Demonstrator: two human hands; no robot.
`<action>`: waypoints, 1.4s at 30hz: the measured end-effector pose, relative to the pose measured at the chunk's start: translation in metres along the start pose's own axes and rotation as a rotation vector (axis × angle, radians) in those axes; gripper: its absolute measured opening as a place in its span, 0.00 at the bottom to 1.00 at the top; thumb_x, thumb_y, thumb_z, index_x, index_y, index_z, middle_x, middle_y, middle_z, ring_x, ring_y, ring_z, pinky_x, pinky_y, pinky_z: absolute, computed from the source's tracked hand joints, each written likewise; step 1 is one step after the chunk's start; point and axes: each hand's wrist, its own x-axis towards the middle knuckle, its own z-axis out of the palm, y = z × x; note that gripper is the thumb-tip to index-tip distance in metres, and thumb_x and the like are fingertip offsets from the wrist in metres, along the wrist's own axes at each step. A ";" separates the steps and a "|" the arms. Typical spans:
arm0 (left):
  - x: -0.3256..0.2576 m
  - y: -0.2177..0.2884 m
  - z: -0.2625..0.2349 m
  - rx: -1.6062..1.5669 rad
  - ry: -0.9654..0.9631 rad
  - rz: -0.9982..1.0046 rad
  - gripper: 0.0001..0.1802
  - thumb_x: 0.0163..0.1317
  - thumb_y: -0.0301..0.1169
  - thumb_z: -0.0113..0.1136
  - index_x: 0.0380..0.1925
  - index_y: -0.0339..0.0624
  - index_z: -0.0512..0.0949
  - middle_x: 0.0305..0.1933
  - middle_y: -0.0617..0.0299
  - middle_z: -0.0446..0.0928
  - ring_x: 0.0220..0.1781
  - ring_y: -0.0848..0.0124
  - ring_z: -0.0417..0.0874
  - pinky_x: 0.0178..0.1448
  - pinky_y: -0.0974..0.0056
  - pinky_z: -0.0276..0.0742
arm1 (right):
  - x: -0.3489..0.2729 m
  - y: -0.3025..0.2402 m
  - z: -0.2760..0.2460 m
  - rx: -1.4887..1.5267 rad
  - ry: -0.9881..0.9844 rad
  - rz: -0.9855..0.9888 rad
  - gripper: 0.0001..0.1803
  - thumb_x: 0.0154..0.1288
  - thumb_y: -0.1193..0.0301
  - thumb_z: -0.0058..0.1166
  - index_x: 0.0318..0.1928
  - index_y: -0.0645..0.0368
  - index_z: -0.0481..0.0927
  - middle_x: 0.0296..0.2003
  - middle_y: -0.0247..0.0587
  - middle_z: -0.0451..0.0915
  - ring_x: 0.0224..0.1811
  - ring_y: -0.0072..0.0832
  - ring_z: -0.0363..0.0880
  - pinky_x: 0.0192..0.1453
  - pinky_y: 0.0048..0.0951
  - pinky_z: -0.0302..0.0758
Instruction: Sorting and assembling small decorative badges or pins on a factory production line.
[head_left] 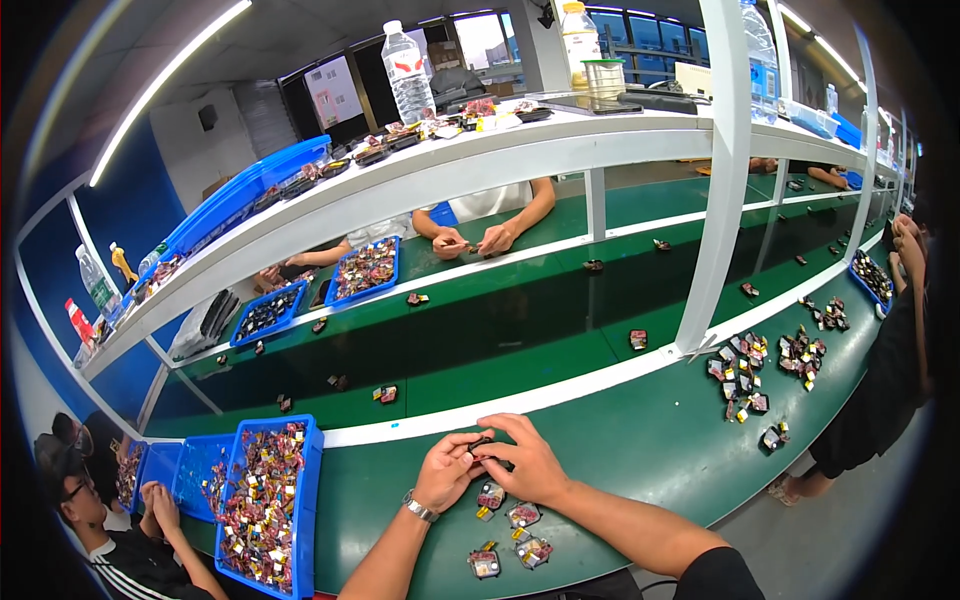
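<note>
My left hand (446, 474) and my right hand (532, 466) meet over the green bench, fingertips closed on a small black plastic part (490, 458). Fingers cover most of the part, so its exact kind is hidden. Just below the hands lie several small black-cased electronic assemblies with reddish wires and yellow-and-white tags, among them one assembly (485, 564) nearest the bench's front edge. To the left of my left hand stands a blue bin (312, 480) heaped with loose wired parts (262, 505) in red, yellow and white.
Beyond a white rail, a dark green conveyor (500, 335) carries scattered assemblies. A white post (715, 200) supports an overhead shelf with bottles. More assemblies (740, 370) are clustered at right. Co-workers sit at left and across, where a co-worker's hands (475, 243) hold a small part.
</note>
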 end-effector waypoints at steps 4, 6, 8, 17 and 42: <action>-0.001 -0.001 -0.001 -0.005 -0.014 0.003 0.15 0.69 0.22 0.53 0.55 0.37 0.69 0.66 0.48 0.69 0.62 0.61 0.77 0.63 0.52 0.77 | 0.000 0.001 0.003 0.030 -0.006 0.005 0.10 0.54 0.77 0.62 0.39 0.58 0.84 0.56 0.44 0.74 0.61 0.43 0.70 0.62 0.40 0.72; -0.002 -0.006 -0.001 -0.031 0.034 0.027 0.15 0.69 0.22 0.53 0.55 0.37 0.69 0.66 0.49 0.69 0.61 0.62 0.77 0.64 0.52 0.77 | -0.001 0.002 0.006 0.052 -0.017 0.041 0.10 0.55 0.76 0.60 0.40 0.59 0.84 0.56 0.43 0.74 0.61 0.44 0.70 0.63 0.41 0.71; 0.000 -0.004 0.001 -0.004 0.057 0.022 0.15 0.69 0.22 0.52 0.55 0.37 0.69 0.65 0.49 0.70 0.60 0.62 0.78 0.64 0.52 0.77 | 0.000 0.004 0.005 0.027 -0.031 0.040 0.10 0.56 0.76 0.61 0.40 0.58 0.84 0.56 0.43 0.75 0.61 0.44 0.70 0.62 0.41 0.72; 0.001 0.000 0.003 0.001 0.024 -0.037 0.18 0.72 0.24 0.48 0.61 0.35 0.66 0.59 0.53 0.74 0.61 0.65 0.77 0.64 0.56 0.76 | 0.003 0.004 0.002 -0.065 0.061 0.026 0.09 0.53 0.79 0.62 0.37 0.57 0.83 0.45 0.40 0.78 0.48 0.37 0.77 0.47 0.33 0.78; 0.001 -0.001 0.007 0.095 0.095 -0.102 0.18 0.71 0.27 0.52 0.58 0.35 0.68 0.56 0.56 0.77 0.59 0.67 0.78 0.62 0.57 0.78 | 0.002 0.007 0.001 -0.438 -0.079 -0.215 0.08 0.52 0.76 0.61 0.34 0.59 0.79 0.38 0.38 0.77 0.39 0.34 0.77 0.42 0.31 0.78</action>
